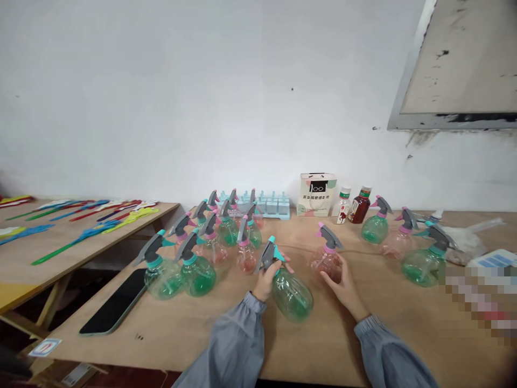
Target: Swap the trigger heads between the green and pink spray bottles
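My left hand (267,280) is wrapped round the neck of a green spray bottle (293,296), which leans with its base toward me and its grey and teal trigger head up to the left. My right hand (341,285) has its thumb and fingers round the lower body of a pink spray bottle (324,260) with a grey and pink head, upright on the table. Left of my hands stands a group of several green and pink spray bottles, among them a green one (198,276) at the front. Another green spray bottle (423,267) stands to the right with two more.
A black phone (115,304) lies at the table's left edge. Along the wall stand a light blue rack (274,207), a paper gift bag (316,196) and two drink bottles (359,206). Colourful plastic items (89,231) cover the neighbouring table. A plastic bag (464,242) lies right.
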Demonstrator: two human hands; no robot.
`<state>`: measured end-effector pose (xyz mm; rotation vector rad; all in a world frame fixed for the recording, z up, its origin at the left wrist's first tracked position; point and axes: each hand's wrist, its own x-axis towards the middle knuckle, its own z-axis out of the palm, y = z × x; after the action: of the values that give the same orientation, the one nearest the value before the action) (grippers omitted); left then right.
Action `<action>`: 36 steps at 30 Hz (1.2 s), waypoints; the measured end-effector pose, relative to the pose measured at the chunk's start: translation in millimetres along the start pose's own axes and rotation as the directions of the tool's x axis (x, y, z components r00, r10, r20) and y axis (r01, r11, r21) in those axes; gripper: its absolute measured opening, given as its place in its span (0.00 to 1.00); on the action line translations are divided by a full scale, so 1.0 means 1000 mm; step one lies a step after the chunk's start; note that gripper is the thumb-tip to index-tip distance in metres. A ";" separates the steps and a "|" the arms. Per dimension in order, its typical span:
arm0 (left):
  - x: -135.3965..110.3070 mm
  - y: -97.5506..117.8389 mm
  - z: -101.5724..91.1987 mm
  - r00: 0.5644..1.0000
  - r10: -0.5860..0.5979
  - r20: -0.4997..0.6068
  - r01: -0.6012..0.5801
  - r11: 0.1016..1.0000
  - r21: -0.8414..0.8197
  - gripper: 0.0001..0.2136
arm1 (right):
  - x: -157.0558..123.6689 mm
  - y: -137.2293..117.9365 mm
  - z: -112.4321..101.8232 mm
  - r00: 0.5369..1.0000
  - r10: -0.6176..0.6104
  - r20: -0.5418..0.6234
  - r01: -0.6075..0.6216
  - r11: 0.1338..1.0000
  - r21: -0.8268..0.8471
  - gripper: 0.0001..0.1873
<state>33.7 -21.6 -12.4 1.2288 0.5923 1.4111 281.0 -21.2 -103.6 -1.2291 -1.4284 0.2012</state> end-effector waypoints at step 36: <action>0.002 -0.005 0.002 1.000 -0.014 -0.020 0.013 1.000 -0.009 0.21 | -0.006 -0.006 -0.006 1.000 -0.008 -0.004 0.008 1.000 -0.020 0.38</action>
<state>37.4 -19.1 -15.3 1.2024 0.6064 1.4150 281.0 -30.8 -101.4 -1.2396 -1.4350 0.1794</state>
